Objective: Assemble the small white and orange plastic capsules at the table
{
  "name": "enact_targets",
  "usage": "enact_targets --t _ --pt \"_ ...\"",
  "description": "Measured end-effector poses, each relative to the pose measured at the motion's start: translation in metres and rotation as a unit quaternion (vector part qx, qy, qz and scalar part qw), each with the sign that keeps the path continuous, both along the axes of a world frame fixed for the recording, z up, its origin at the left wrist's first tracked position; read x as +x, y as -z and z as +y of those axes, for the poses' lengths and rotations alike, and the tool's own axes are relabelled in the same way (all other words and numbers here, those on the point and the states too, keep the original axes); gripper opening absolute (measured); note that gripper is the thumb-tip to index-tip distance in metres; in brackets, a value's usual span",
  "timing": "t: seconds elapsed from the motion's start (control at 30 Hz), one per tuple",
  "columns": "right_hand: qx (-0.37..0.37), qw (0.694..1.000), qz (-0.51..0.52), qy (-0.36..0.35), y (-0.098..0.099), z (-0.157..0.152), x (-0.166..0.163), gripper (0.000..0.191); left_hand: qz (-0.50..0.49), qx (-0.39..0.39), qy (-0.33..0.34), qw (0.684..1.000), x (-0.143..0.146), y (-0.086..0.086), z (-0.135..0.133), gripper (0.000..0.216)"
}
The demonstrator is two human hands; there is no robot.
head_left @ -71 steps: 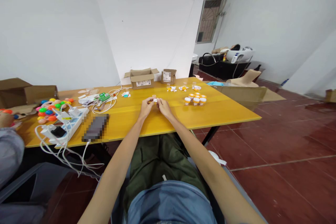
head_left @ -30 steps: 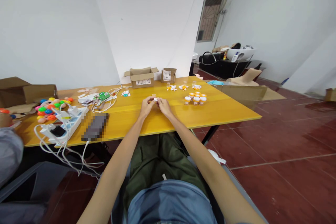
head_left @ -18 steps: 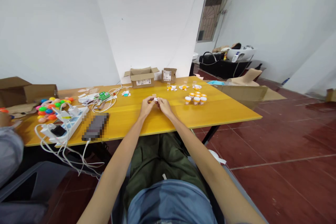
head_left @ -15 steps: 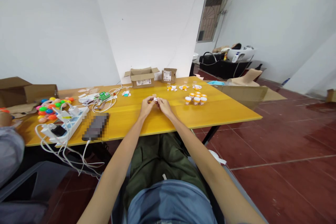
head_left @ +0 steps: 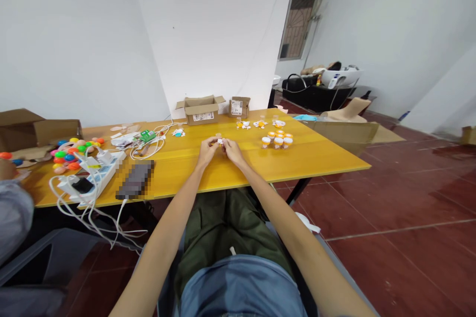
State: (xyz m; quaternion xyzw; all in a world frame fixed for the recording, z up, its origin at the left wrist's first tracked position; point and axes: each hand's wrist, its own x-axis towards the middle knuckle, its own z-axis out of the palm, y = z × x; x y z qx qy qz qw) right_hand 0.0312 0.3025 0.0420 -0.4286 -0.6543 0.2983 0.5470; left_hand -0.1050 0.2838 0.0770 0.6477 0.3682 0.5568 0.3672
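Note:
My left hand (head_left: 208,150) and my right hand (head_left: 232,150) meet above the yellow table, both closed at the fingertips. Between them is a small white piece (head_left: 220,141) with dark marks, partly covered by the fingers; its exact kind is too small to make out. To the right of my right hand stands a group of small clear jars (head_left: 278,142) with white and orange lids. Behind the hands lie small piles of white and orange parts (head_left: 243,125), and a white and teal pile (head_left: 179,132) sits farther left.
Two cardboard boxes (head_left: 201,111) stand at the table's (head_left: 178,168) back edge. Leftward are a phone (head_left: 136,180), a power strip (head_left: 107,171) with tangled white cables, and colourful balls (head_left: 70,157). A co-worker's sleeve (head_left: 15,218) shows at the far left edge.
My hands stay in nearly the same place, with the white piece turned slightly between the fingers. At the far left, the co-worker's hand has shifted and more of an orange and a blue ball shows.

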Motion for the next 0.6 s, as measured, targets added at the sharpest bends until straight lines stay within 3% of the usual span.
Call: enact_targets --t 0.6 --pt "-0.002 0.989 -0.141 0.048 -0.0033 -0.0009 0.0042 0.038 0.015 -0.011 -0.026 0.999 0.0024 -0.0030 -0.0016 0.013"
